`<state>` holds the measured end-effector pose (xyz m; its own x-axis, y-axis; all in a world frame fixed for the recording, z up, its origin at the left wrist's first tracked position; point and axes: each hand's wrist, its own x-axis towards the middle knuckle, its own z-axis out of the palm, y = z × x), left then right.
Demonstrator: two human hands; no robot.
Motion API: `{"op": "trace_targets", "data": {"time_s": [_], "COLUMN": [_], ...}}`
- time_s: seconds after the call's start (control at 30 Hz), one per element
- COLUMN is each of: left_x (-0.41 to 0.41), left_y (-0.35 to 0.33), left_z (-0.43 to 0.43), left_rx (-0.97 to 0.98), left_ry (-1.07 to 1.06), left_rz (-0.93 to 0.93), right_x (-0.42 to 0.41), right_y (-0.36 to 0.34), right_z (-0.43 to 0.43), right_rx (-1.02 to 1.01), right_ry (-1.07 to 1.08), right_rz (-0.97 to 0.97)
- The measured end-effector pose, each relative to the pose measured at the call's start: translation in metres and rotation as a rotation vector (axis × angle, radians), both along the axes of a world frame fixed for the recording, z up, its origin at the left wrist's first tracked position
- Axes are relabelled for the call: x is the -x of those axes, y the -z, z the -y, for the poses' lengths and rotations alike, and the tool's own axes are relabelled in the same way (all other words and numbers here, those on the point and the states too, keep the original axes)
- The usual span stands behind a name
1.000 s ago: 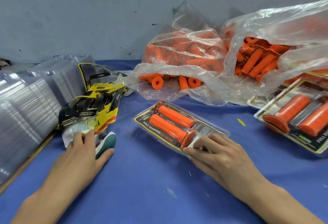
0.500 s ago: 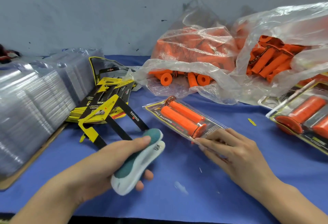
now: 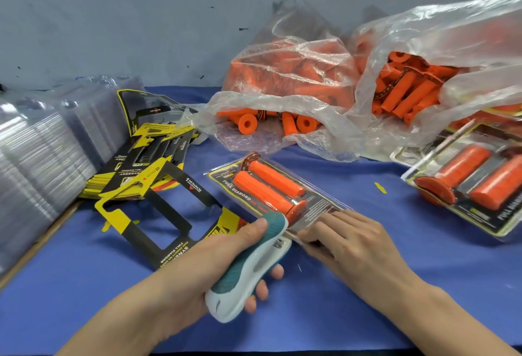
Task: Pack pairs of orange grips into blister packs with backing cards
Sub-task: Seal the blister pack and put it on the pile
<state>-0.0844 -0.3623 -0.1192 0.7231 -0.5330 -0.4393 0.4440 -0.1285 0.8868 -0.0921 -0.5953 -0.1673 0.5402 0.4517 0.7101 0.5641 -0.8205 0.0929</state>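
Lying slantwise, the clear pack (image 3: 278,196) holds two orange grips (image 3: 262,186) over a black-yellow card (image 3: 319,206); right hand (image 3: 358,245) presses its corner with straight fingers (image 3: 333,220), left hand (image 3: 203,265) grips a stapler (image 3: 248,268).

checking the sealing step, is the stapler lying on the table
No, the left hand grips the stapler, its nose at the blister pack's near edge.
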Motion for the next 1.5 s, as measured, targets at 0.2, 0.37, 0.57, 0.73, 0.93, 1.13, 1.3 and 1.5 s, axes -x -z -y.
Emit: {"op": "trace_targets", "data": {"time_s": [0.2, 0.37, 0.57, 0.73, 0.93, 1.13, 1.3, 1.5], "left_x": [-0.002, -0.004, -0.003, -0.008, -0.014, -0.014, -0.018, -0.026], "left_y": [0.001, -0.001, 0.002, 0.004, 0.004, 0.005, 0.003, 0.001], "left_z": [0.004, 0.003, 0.008, 0.006, -0.007, -0.004, -0.006, -0.014], "left_rx": [-0.056, -0.065, -0.08, -0.068, -0.045, -0.045, -0.057, -0.019], "left_ry": [0.043, 0.076, 0.104, 0.124, 0.132, 0.122, 0.085, -0.037], "left_rz": [0.009, -0.014, -0.026, -0.01, -0.06, -0.058, -0.045, -0.078], "right_x": [0.001, 0.001, 0.002, 0.002, 0.009, 0.014, 0.014, 0.013], "right_y": [-0.002, -0.002, -0.003, -0.003, -0.009, -0.008, -0.008, -0.006], "right_z": [0.002, 0.0, 0.0, -0.001, 0.006, 0.009, 0.01, 0.011], "right_rx": [0.064, -0.002, 0.013, 0.035, 0.111, 0.168, 0.113, 0.078], "right_ry": [0.016, -0.055, -0.091, -0.113, -0.101, -0.059, -0.068, -0.085], "right_rz": [0.0, -0.016, -0.014, -0.06, -0.119, -0.197, -0.217, -0.219]}}
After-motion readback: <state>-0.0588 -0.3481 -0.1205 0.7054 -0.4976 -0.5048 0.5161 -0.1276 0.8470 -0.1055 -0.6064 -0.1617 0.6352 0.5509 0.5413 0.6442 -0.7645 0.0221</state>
